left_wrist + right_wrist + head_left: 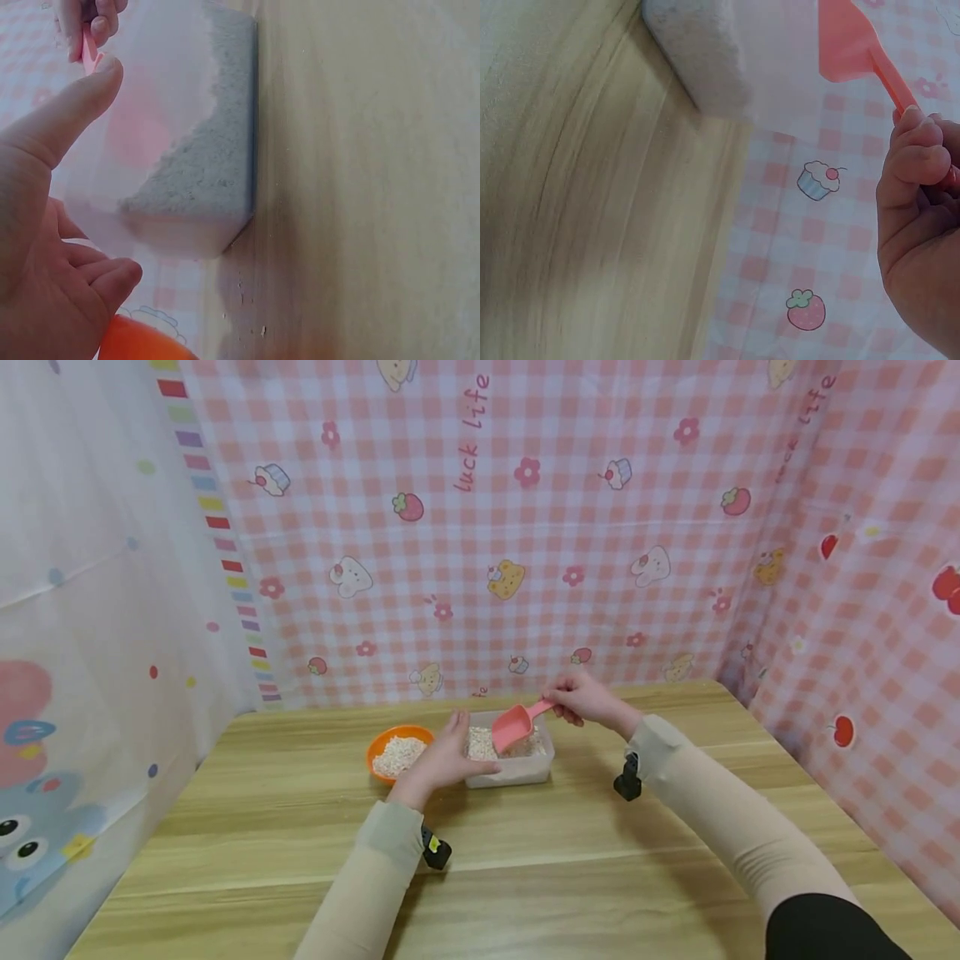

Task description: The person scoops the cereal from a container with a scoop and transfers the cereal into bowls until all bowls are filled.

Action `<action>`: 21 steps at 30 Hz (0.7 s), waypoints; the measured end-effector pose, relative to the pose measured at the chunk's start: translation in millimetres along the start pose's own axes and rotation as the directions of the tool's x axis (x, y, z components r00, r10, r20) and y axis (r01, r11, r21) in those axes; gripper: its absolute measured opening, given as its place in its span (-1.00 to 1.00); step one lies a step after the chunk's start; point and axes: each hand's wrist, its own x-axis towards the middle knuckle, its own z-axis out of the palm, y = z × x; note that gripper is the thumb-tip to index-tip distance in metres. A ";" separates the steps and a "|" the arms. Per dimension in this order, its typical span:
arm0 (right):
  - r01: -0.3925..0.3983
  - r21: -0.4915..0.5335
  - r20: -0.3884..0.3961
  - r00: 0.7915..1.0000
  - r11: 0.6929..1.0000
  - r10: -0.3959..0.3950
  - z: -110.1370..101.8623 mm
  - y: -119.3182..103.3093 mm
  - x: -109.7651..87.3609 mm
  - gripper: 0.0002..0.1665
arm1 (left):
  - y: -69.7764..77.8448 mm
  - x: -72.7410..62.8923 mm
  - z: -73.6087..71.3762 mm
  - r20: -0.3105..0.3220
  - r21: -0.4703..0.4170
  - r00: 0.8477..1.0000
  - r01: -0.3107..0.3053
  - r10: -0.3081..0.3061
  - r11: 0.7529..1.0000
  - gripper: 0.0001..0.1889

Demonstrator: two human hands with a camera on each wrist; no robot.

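Note:
My right hand (588, 700) pinches the handle of a pink scoop (513, 727), which tilts down over a translucent plastic box (510, 772). Pale oat-like flakes (481, 743) lie inside the box, banked against its front wall in the left wrist view. At the box's left end is my left hand (442, 762), its thumb stretched along the front rim and its fingers beside the left wall. Whether it presses on the box is hard to tell. Just left of that hand stands an orange bowl (372, 752) holding similar pale flakes (399, 755).
The wooden table (525, 877) runs back to a pink checked cloth (465, 543). A few crumbs (263, 330) lie on the wood near the box. Each wrist carries a small black camera, as on the right sleeve (628, 781).

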 end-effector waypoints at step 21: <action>0.002 0.002 0.002 1.000 1.000 -0.002 34.2 3.7 10.5 -0.69 | 0.6 3.1 -6.5 0.029 0.096 1.000 0.004 -0.007 0.995 0.27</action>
